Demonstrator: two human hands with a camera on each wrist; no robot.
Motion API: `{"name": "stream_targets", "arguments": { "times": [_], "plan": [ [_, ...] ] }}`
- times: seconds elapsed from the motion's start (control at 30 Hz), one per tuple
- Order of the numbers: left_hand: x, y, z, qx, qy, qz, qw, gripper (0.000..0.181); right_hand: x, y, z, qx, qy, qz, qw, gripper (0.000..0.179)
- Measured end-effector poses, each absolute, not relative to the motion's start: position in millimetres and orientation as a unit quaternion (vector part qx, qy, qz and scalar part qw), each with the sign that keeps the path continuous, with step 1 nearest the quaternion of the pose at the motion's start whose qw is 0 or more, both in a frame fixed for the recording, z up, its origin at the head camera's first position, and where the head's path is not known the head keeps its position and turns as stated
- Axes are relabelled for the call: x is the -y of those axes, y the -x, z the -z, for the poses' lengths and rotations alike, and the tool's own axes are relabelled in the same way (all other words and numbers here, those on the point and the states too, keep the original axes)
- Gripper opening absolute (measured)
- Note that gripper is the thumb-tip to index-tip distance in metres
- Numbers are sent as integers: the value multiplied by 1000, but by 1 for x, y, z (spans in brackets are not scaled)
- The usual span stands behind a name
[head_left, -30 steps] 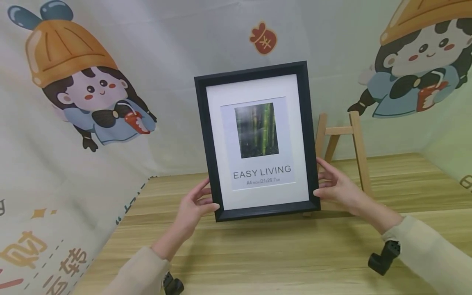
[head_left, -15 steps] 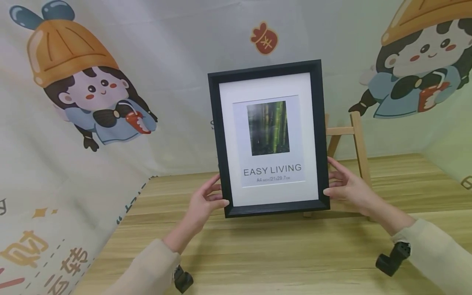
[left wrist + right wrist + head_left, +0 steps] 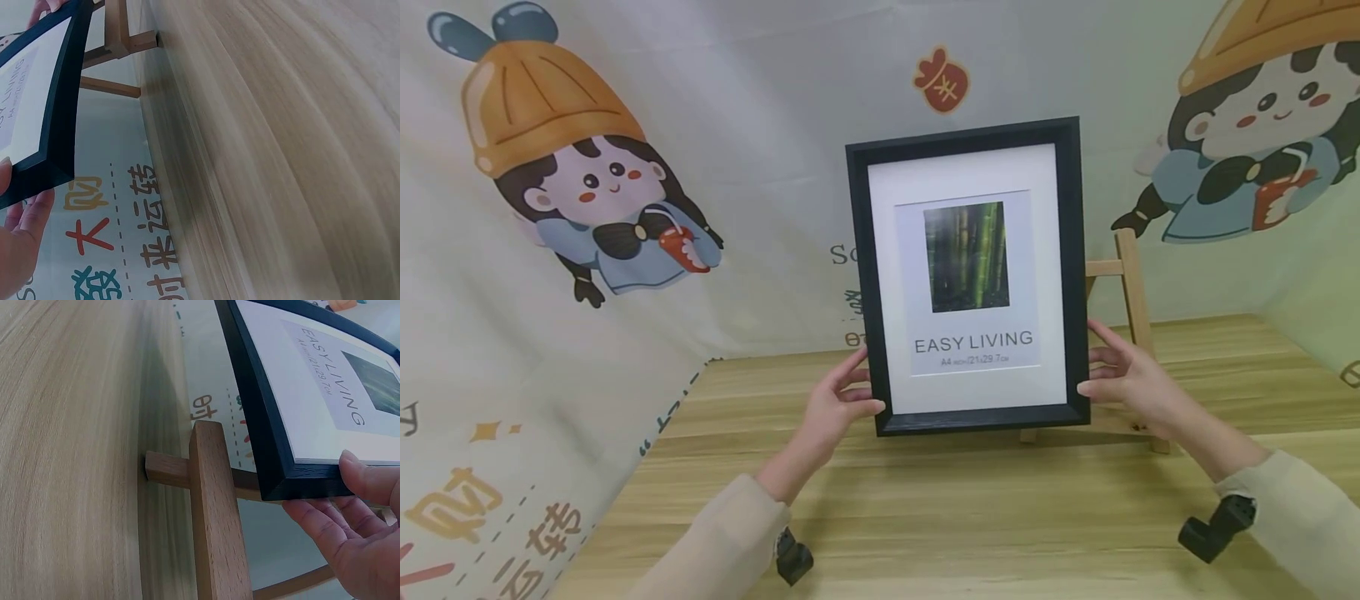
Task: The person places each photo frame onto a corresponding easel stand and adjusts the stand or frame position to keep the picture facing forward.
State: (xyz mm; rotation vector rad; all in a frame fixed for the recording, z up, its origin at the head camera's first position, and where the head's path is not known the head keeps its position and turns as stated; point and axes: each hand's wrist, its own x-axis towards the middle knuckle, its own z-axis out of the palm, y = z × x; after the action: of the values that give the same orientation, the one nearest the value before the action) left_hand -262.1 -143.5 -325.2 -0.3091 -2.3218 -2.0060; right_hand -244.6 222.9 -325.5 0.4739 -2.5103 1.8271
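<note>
A black picture frame [image 3: 970,417] with a white mat and a bamboo print is held upright off the table, tilted slightly in the head view. My left hand [image 3: 838,408] grips its lower left side, thumb on the front and fingers behind. On the lower right side, my right hand [image 3: 1138,387] holds it the same way. Behind the picture frame stands a wooden easel [image 3: 1135,292], its left part hidden. In the right wrist view, an easel leg [image 3: 215,512] shows beside the picture frame's lower edge [image 3: 312,481], with a gap under that edge in the left wrist view.
The wooden table [image 3: 970,517] spreads below the hands. A fabric backdrop [image 3: 760,125] with cartoon figures and printed characters hangs behind and along the left. Small black cameras [image 3: 1217,529] sit at both wrists.
Both hands have carried the picture frame to the right and slightly up in the head view. It now covers more of the easel, whose left upright has gone out of sight.
</note>
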Motion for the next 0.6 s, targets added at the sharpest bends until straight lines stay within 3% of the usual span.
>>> {"name": "stream_targets", "arguments": {
  "times": [0.6],
  "plan": [
    [120,270,330,742,127,658,26,73,-245,244,329,812,-143,-565,19,89]
  ]
}}
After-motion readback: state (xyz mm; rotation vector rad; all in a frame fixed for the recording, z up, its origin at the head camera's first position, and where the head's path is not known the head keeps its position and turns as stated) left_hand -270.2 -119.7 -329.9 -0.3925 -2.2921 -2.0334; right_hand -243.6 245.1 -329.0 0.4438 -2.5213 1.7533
